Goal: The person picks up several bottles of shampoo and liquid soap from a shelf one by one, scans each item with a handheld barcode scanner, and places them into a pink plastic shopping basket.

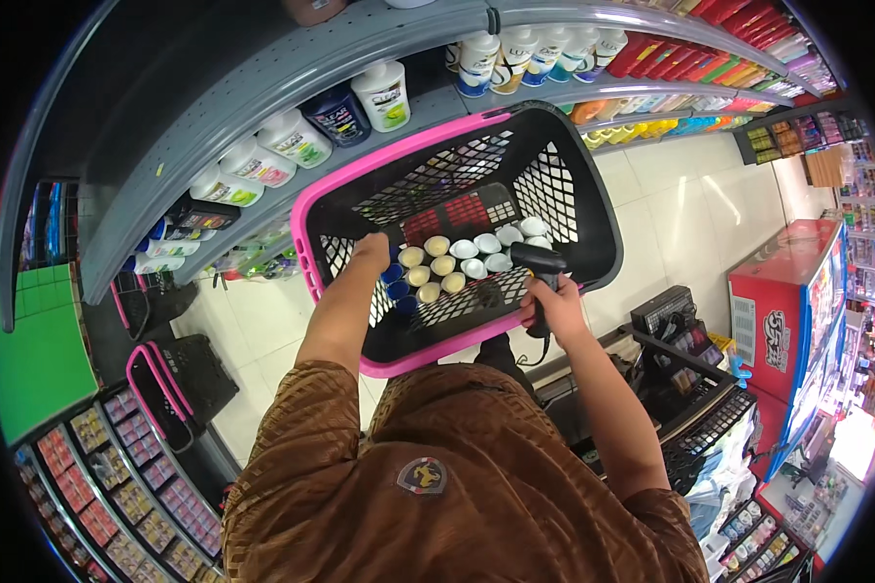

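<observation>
A black shopping basket point(601, 211) with a pink rim is in front of me. Inside it, bottles or jars with cream caps point(418, 275), white caps point(487, 243) and blue caps point(398, 291) stand in rows. My left hand point(372, 251) reaches into the basket's left end, just above the blue caps; its fingertips are hidden, so I cannot see whether it grips one. In my right hand point(554, 306) is a black handheld barcode scanner point(538, 256), held over the basket's near right side, its head above the white caps. A cable hangs from its handle.
Beyond the basket, a grey shelf point(437, 109) carries white Clear pump bottles point(381, 95) and a dark one point(337, 116). Another black basket point(189, 379) stands on the tiled floor at left. To the right are a red freezer point(769, 306) and a black crate point(707, 430).
</observation>
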`<state>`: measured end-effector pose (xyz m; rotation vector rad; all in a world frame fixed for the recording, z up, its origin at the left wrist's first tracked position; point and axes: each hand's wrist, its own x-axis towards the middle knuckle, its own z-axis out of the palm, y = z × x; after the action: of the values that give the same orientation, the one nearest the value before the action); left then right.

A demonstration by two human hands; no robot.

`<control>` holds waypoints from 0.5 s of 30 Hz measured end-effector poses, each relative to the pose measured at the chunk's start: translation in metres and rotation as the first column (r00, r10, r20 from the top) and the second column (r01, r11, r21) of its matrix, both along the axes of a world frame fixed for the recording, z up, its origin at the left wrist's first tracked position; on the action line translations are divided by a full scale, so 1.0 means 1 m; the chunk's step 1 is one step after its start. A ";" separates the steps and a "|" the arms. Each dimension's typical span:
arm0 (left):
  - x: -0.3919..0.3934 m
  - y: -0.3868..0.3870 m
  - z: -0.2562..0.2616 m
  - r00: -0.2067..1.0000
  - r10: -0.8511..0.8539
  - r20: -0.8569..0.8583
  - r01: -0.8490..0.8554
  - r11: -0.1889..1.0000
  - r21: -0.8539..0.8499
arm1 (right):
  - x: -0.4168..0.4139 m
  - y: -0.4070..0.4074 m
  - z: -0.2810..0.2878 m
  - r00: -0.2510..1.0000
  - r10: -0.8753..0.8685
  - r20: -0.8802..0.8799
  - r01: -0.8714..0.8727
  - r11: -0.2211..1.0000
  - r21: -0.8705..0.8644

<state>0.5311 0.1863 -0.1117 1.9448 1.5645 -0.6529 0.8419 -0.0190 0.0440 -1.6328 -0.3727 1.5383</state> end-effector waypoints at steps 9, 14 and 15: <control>-0.015 -0.008 -0.042 0.998 0.061 -0.007 -0.061 0.998 -0.022 | 0.003 0.007 0.000 1.000 0.014 -0.007 -0.014 1.000 -0.007; -0.033 -0.001 -0.034 0.996 0.034 0.083 -0.035 0.999 0.004 | -0.007 0.013 0.001 1.000 0.024 0.011 -0.024 1.000 0.007; -0.024 0.005 -0.018 0.992 0.006 0.128 -0.007 1.000 0.007 | -0.002 0.010 -0.004 1.000 0.016 0.020 -0.016 1.000 0.015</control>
<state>0.5072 0.1916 -0.1300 1.9466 1.4955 -0.5092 0.8395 -0.0086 0.0399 -1.6380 -0.4078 1.5284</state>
